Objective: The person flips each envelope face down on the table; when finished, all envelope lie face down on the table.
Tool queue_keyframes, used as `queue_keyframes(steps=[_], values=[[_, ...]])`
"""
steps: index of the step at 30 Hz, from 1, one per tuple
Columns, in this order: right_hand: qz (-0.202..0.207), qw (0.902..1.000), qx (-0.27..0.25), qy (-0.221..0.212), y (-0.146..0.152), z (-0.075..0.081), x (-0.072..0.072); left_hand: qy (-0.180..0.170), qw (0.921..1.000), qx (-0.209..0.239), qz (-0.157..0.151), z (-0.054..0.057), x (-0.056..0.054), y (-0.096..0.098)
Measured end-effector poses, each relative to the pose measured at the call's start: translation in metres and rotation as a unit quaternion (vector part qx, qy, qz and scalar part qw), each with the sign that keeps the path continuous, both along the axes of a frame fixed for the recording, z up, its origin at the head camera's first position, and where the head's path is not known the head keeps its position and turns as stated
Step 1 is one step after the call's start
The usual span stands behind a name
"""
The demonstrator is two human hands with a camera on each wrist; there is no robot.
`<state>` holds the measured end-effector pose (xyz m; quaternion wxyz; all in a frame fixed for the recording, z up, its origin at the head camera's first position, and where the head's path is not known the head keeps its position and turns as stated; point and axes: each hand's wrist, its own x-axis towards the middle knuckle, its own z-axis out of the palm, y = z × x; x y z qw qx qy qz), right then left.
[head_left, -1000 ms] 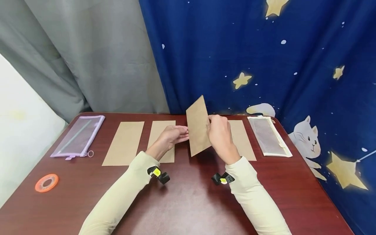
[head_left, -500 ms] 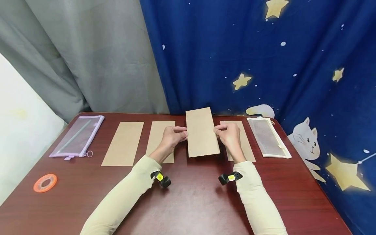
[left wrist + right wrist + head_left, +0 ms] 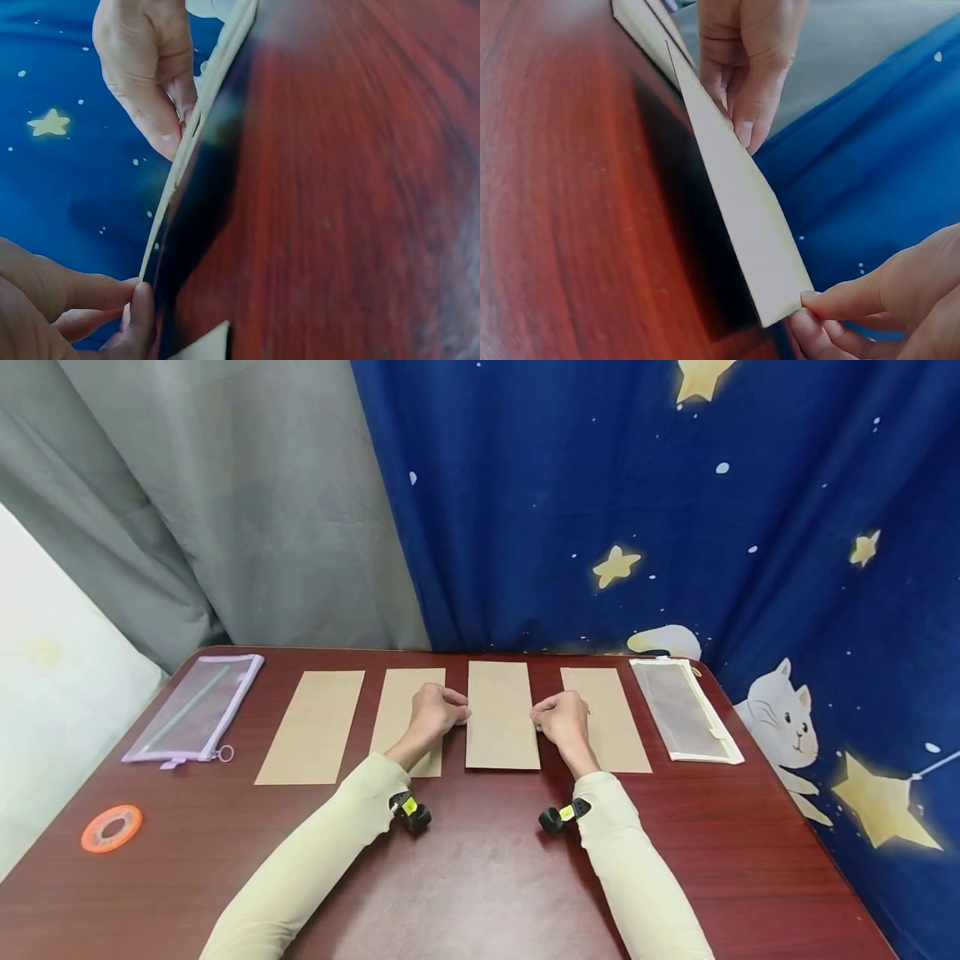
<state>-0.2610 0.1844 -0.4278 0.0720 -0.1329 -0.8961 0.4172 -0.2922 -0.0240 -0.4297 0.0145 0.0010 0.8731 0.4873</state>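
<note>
A rectangular piece of brown kraft paper (image 3: 502,714) is held by its two long sides, low over the far middle of the table. My left hand (image 3: 432,714) pinches its left edge between thumb and fingers. On the opposite edge, the right hand (image 3: 564,720) has the same sort of pinch. In the right wrist view the paper (image 3: 739,202) tilts above the wood, with a dark shadow beneath. Beneath my left hand lies a similar kraft piece (image 3: 393,714), partly covered. Another kraft piece (image 3: 611,718) lies to the right, its left side overlapped by my right hand.
Farther left lies another kraft piece (image 3: 311,727). A lilac mesh zip pouch (image 3: 195,710) lies at the far left, a white one (image 3: 686,710) at the far right. An orange tape roll (image 3: 112,828) rests near the left edge. Curtains (image 3: 300,510) hang behind the table.
The kraft paper was edge-on and raised, then turned to face forward, and has come down toward the table. My right hand moved out to its right edge; both hands lowered with it.
</note>
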Motion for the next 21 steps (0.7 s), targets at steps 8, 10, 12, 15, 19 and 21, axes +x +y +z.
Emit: queue_keyframes(steps=[8,10,12,15,19,21], values=[[-0.002,0.9988,0.045,-0.021,-0.004,-0.004,-0.002,0.044,0.9935,-0.1,-0.032,-0.005,-0.003,0.004],[0.0,0.9982,0.055,-0.023,-0.005,-0.004,-0.002,0.053,0.9908,-0.119,-0.036,-0.004,-0.003,0.007],[0.0,0.9977,0.064,-0.021,-0.006,-0.003,-0.003,0.059,0.9889,-0.131,-0.037,-0.003,-0.002,0.009],[0.003,0.997,0.074,-0.021,-0.006,-0.002,-0.004,0.064,0.9878,-0.136,-0.04,-0.004,-0.002,0.01],[0.01,0.9962,0.085,-0.017,-0.007,0.0,-0.005,0.069,0.9869,-0.141,-0.039,-0.004,-0.003,0.01],[0.013,0.9957,0.091,-0.016,-0.007,0.0,-0.005,0.067,0.9868,-0.141,-0.041,-0.004,-0.003,0.009]])
